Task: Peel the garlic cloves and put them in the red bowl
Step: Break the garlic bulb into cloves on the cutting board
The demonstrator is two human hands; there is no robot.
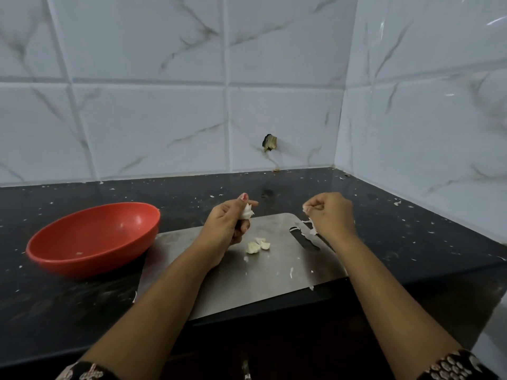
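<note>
Left hand (pixel 227 223): grips a garlic clove (pixel 247 211); a slip could drop it.
Right hand (pixel 332 215): pinches torn skin (pixel 312 229); clinging flakes could reach the red bowl (pixel 93 237).

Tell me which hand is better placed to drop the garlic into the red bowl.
Left, probably. The left hand grips the garlic and sits nearer the red bowl; the right hand pinches only peel, farther away.
</note>
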